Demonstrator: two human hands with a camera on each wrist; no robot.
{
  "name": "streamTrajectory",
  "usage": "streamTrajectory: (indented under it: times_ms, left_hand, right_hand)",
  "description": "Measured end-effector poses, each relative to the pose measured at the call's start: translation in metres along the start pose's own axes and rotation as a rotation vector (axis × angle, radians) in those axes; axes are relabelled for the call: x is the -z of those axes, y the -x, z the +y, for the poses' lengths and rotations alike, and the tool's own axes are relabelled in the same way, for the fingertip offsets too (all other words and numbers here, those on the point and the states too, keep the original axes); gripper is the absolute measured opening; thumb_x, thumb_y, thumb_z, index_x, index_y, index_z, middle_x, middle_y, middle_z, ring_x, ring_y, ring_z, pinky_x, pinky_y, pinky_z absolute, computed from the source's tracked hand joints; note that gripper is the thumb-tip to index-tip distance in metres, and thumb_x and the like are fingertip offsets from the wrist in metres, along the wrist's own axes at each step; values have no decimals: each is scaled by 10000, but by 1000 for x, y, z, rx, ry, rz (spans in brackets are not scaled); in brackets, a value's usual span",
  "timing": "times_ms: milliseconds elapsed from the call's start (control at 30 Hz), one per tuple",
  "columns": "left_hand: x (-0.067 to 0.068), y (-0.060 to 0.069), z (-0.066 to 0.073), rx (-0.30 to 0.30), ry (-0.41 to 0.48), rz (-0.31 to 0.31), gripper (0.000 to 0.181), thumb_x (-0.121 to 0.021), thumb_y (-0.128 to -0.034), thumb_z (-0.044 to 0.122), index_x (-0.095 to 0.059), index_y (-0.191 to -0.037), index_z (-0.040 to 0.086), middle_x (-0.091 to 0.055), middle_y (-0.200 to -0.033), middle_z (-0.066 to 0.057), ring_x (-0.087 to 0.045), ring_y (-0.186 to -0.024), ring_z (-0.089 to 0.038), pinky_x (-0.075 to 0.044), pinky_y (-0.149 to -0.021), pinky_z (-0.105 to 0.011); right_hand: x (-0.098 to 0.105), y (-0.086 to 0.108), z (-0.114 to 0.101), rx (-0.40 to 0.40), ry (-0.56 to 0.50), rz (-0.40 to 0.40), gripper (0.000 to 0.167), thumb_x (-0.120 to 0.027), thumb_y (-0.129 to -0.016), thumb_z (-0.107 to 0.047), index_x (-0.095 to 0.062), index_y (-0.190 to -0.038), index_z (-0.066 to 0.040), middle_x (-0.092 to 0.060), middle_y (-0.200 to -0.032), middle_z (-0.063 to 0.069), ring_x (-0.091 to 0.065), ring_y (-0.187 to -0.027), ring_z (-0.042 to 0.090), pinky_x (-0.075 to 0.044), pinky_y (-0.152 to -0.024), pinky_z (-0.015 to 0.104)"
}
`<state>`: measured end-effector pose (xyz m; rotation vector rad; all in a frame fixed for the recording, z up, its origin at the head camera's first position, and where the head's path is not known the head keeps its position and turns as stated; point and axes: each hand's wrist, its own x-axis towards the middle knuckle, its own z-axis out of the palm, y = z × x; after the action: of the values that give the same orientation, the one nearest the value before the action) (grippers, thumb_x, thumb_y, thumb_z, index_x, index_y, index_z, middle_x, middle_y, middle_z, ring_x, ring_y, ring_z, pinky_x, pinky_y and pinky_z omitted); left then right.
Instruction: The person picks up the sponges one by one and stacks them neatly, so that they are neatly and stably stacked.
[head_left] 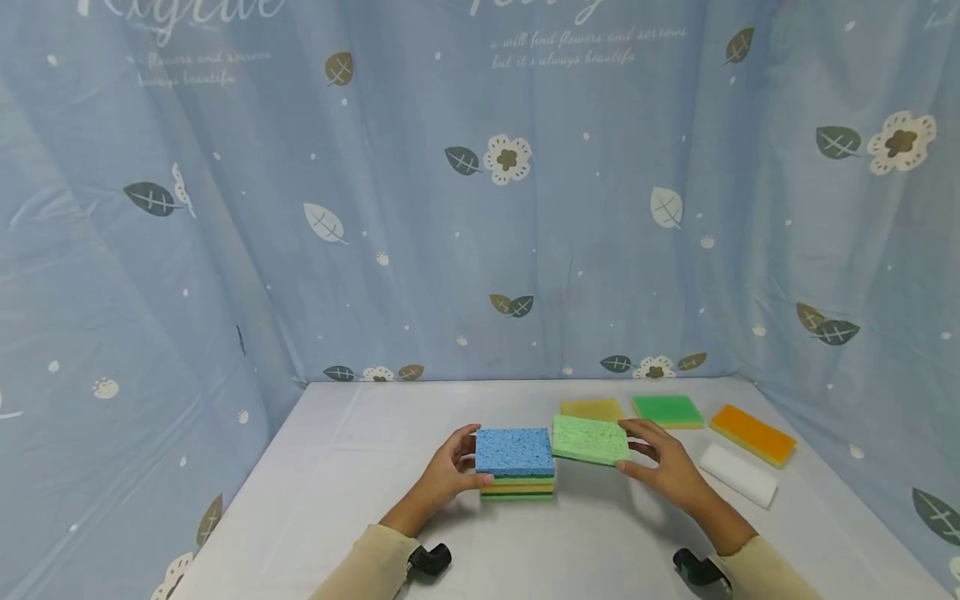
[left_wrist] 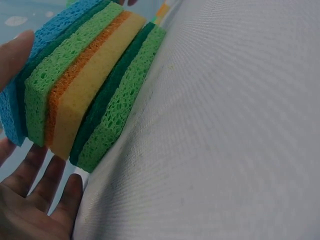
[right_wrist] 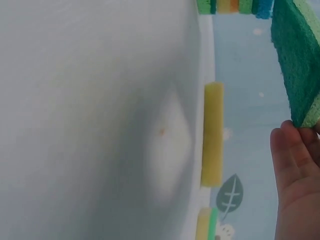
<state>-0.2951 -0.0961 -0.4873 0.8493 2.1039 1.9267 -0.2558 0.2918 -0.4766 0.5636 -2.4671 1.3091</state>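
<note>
Light-green scouring sponge (head_left: 590, 439) is raised above the table (head_left: 360, 450), just beside the sponge stack (head_left: 517, 487); right-hand (head_left: 667, 468) fingers pinch its right end. Left hand (head_left: 441, 479) grips the stack around its blue top sponge (head_left: 513, 450). Judged light, soft, springy, unbreakable; short edges suit a gentle pinch.

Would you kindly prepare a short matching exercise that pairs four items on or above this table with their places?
Column one
1. blue sponge
2. green-topped yellow sponge
3. white block
4. raised light-green sponge

Column two
A. between the plain yellow sponge and the orange-topped sponge
B. in the right hand
C. on top of the stack
D. on the person's side of the orange-topped sponge

Pairs: 1-C; 2-A; 3-D; 4-B
</note>
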Motion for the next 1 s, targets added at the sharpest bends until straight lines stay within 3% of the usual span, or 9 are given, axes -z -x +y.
streamTrajectory:
  times_ms: [167,267,433,533,633,833,1000]
  left_hand:
    - [0,-1,-1,1,-15,-5,854,-808,-809,112,-306,-1493,22,-479,-1327,-208,-456,-1235,-374,-390,-1013,-490]
    - [0,-2,-2,-7,-25,-6,842,-803,-816,120,-310,-1491,19,-483,-1326,-206,-460,-1233,-376,-394,-1008,-491]
    - [2,-6,-22,-21,-32,9,840,-805,-813,115,-317,-1492,42,-487,-1316,-200,-473,-1214,-371,-404,-998,-480]
    - [4,-8,-33,-21,-43,21,844,-809,-814,138,-319,-1496,62,-491,-1322,-164,-483,-1212,-331,-419,-994,-428]
    - [5,-8,-35,-40,-49,24,851,-810,-817,166,-313,-1496,42,-502,-1320,-146,-498,-1201,-307,-437,-979,-382]
    - [4,-7,-33,-30,-31,17,861,-810,-813,139,-297,-1492,6,-526,-1300,-147,-519,-1176,-292,-441,-975,-367]
    - [5,-10,-31,-19,-6,6,861,-803,-809,87,-289,-1494,1,-506,-1311,-203,-496,-1189,-353,-416,-993,-451]
  right_hand:
    - [-1,-3,-3,6,5,8,650,-788,-837,-182,-500,-1389,4,-475,-1367,163,-505,-1196,352,-448,-955,430]
    - [0,-4,-3,25,13,16,646,-789,-835,-185,-506,-1384,3,-482,-1361,160,-513,-1183,357,-461,-954,383]
    - [-4,-6,-3,44,-25,17,634,-790,-831,-168,-514,-1385,-29,-485,-1354,148,-505,-1188,296,-449,-942,202]
    - [-9,-8,-4,45,-60,13,634,-793,-828,-167,-516,-1385,-38,-489,-1345,133,-499,-1192,215,-435,-939,173]
    - [-18,-12,-7,49,-92,10,637,-795,-826,-173,-519,-1384,-41,-499,-1335,126,-502,-1188,187,-455,-944,215]
    - [-35,-15,-11,98,-148,-1,634,-776,-835,-84,-493,-1395,0,-490,-1342,202,-507,-1188,346,-476,-944,421]
    - [-44,-20,-22,105,-164,-2,641,-766,-833,-40,-473,-1400,25,-478,-1346,239,-494,-1182,388,-455,-939,497]
